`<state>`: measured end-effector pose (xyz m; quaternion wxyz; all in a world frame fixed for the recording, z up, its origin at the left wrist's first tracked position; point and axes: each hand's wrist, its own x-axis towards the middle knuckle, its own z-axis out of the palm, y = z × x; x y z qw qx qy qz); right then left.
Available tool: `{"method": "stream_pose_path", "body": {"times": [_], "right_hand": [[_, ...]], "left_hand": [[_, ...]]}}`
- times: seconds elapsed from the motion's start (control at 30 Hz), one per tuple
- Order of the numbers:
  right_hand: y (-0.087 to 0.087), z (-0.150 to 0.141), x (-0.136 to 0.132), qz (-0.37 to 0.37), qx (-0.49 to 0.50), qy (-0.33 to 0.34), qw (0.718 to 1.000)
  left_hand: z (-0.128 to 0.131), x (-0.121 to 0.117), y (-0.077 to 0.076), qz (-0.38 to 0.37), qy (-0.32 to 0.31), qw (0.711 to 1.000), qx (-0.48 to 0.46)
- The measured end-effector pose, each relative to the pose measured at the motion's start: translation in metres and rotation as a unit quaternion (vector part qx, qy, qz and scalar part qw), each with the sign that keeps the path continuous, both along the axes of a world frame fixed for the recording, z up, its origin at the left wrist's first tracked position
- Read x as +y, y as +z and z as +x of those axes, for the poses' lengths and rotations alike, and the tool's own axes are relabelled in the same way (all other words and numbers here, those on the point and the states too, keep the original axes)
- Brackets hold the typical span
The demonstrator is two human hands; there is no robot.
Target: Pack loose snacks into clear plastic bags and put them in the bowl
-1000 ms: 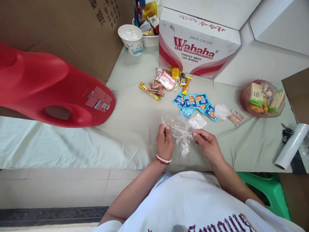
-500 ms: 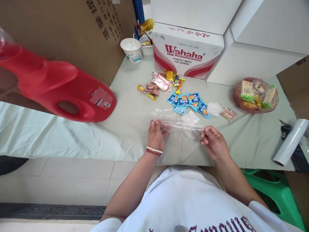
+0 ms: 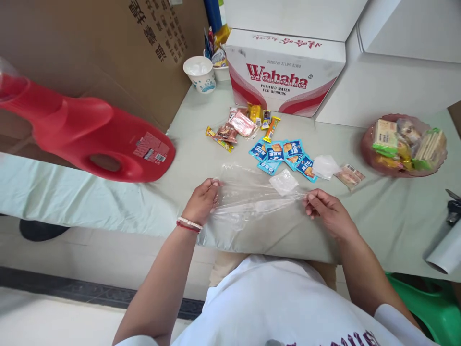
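A thin clear sheet of plastic film [image 3: 248, 202] is stretched between my two hands, low over the table; I cannot tell whether it is a wrap or an opened bag. My left hand [image 3: 201, 199] pinches one end, its fingers closed. At the other end, my right hand [image 3: 322, 206] grips a gathered corner between thumb and fingers. Just beyond the film lies a small clear folded packet [image 3: 284, 182]. Several blue snack sachets [image 3: 275, 151] lie past it, with a white packet [image 3: 325, 166] and a pinkish wrapped snack [image 3: 350, 176] to their right.
Wrapped snacks [image 3: 243, 124] lie before a Wahaba-style white water carton [image 3: 284, 72] marked Wahaha. A paper cup [image 3: 200, 74] stands at back left, a red jug [image 3: 108, 139] at left. On the right are a pink bowl [image 3: 367, 149] of snacks, scissors [image 3: 454, 206] and a film roll [image 3: 446, 252].
My left hand has moved left, away from my right hand, spreading the bunched film wider. The right hand keeps its hold. The camera view has shifted slightly.
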<state>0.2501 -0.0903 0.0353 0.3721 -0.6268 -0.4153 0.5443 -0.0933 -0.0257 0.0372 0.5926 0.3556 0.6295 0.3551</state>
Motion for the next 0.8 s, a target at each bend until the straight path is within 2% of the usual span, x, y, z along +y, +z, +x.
{"method": "stream_pose_path", "body": {"times": [0.07,0.1,0.17,0.23,0.33,0.4,0.47,0.57,0.63,0.7,0.77,0.8], "right_hand": [[-0.004,0.006,0.015,0.024,-0.133,0.011,0.991],[-0.007,0.007,0.024,0.052,-0.209,0.008,0.976],[-0.016,0.005,0.041,0.109,-0.341,0.018,0.934],[-0.025,-0.004,0.053,0.137,-0.413,0.054,0.899],[-0.032,-0.017,0.058,0.137,-0.430,0.113,0.885],[-0.030,-0.016,0.054,0.149,-0.412,0.108,0.893],[-0.020,-0.002,0.052,0.181,-0.399,0.049,0.898],[-0.003,0.031,0.059,0.223,-0.421,-0.074,0.876],[0.004,0.048,0.069,0.216,-0.435,-0.107,0.868],[0.004,0.049,0.079,0.192,-0.423,-0.061,0.883],[-0.003,0.032,0.083,0.178,-0.405,0.041,0.896],[-0.008,0.019,0.081,0.178,-0.403,0.093,0.893]], "left_hand": [[0.000,-0.001,-0.003,-0.026,0.037,0.999,0.003],[0.002,-0.003,-0.005,-0.041,0.053,0.998,-0.001],[0.006,-0.010,-0.008,-0.060,0.076,0.995,-0.008],[0.010,-0.020,-0.013,-0.047,0.091,0.995,0.009],[0.010,-0.033,-0.023,-0.009,0.069,0.996,0.063],[0.008,-0.040,-0.030,0.001,0.043,0.996,0.081],[0.006,-0.043,-0.035,0.018,0.039,0.995,0.087],[0.006,-0.044,-0.038,0.041,0.043,0.995,0.086],[0.008,-0.043,-0.036,0.049,0.031,0.995,0.086],[0.010,-0.043,-0.033,0.054,0.017,0.994,0.091],[0.013,-0.045,-0.031,0.054,0.004,0.994,0.094],[0.013,-0.046,-0.030,0.053,-0.001,0.994,0.092]]}}
